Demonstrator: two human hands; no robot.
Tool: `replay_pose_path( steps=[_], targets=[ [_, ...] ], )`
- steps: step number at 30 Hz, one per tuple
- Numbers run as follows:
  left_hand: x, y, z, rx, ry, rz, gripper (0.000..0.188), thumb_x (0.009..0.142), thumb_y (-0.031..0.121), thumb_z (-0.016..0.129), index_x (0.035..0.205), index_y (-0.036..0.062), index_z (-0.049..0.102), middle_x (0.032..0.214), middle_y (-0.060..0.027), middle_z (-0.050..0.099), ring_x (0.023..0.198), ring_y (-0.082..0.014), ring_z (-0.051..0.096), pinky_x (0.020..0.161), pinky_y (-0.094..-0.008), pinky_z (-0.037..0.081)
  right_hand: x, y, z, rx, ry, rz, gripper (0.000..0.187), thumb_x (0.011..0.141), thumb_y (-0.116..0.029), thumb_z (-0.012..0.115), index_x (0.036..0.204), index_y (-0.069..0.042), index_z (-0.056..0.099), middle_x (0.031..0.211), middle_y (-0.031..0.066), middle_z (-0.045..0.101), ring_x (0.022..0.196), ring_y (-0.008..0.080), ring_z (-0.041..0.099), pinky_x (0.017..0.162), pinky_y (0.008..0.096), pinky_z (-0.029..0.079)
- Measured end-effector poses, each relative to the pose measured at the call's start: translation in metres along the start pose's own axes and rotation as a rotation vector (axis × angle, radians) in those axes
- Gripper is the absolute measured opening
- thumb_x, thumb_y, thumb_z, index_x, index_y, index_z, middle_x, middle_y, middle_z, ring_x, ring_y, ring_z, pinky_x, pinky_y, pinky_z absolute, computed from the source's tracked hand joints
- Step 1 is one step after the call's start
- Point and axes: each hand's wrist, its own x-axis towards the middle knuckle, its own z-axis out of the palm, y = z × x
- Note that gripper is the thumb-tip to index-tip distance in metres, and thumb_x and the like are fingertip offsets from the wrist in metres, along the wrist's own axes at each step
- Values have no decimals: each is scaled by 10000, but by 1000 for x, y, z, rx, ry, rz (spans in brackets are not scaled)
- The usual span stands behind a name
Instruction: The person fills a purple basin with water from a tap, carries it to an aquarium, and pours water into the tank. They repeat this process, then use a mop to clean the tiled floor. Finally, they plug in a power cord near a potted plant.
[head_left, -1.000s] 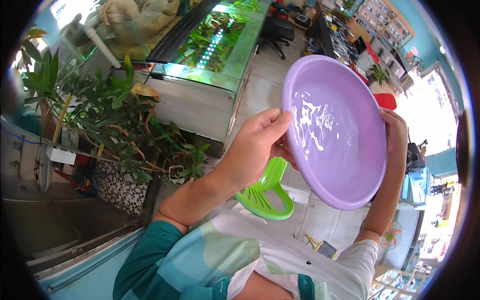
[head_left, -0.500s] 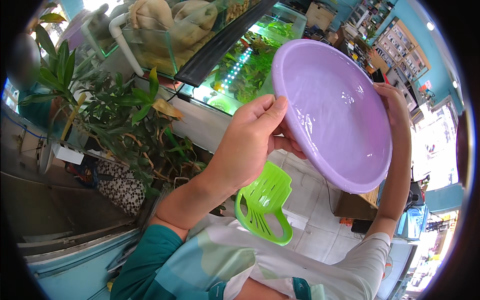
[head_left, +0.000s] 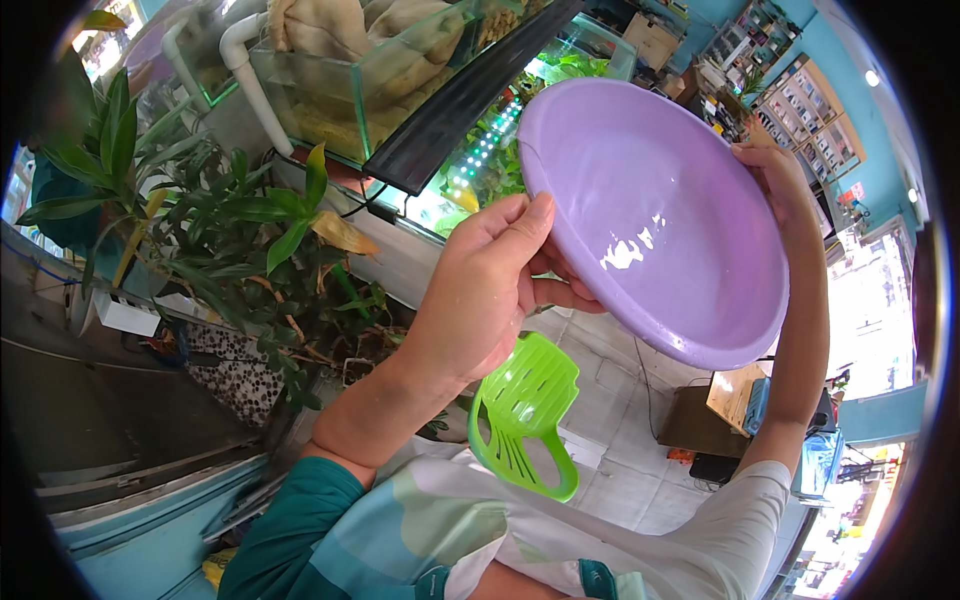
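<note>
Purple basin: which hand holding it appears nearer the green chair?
The left hand, on the left rim of the basin, shows just above the chair; the right hand, upper right, appears farther off.

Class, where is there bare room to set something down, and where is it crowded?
The barest patch is the tiled floor between the green chair and the brown wooden unit, though a thin cable runs there. The left side is crowded: leafy plants spread beside the glass tank. The left hand and right hand hold the purple basin.
</note>
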Motion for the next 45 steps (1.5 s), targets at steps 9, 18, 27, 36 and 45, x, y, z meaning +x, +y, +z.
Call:
replay_pose_path(
  steps=[9,18,27,36,45],
  targets=[
    [-1,1,-7,-34,-2,-21,406,1130,296,456,1283,-61,576,1159,-153,692,1026,-245,713,855,-445,656,7,-14,5,-12,-77,-12,238,899,-90,653,1023,102,720,875,177,739,729,206,725,653,320,593],
    [-7,0,-7,-77,22,-33,373,1137,293,444,1193,-44,595,1064,-143,693,944,-235,718,842,-451,661,10,-23,4,-58,-103,1,276,909,-97,638,1054,124,718,879,204,739,723,226,731,641,331,598],
    [-12,-4,-15,-108,-35,-56,440,1126,317,466,1309,-67,578,1173,-169,709,983,-268,738,866,-465,657,5,-37,10,-118,-38,21,248,876,-79,657,1033,98,734,869,190,742,698,225,721,619,346,588],
    [-15,-4,-17,-150,-66,-81,412,1130,312,464,1273,-51,595,1120,-164,717,920,-236,723,896,-492,635,-8,-44,23,-50,62,-18,132,901,-58,653,939,40,733,770,103,722,576,126,665,505,260,541],
    [-13,-2,-15,-177,-67,-72,397,1131,318,458,1211,-42,606,1031,-147,701,871,-222,689,891,-503,631,8,-58,12,-231,-61,29,150,889,-65,647,911,56,733,707,101,701,495,123,613,455,265,499]
  ],
)
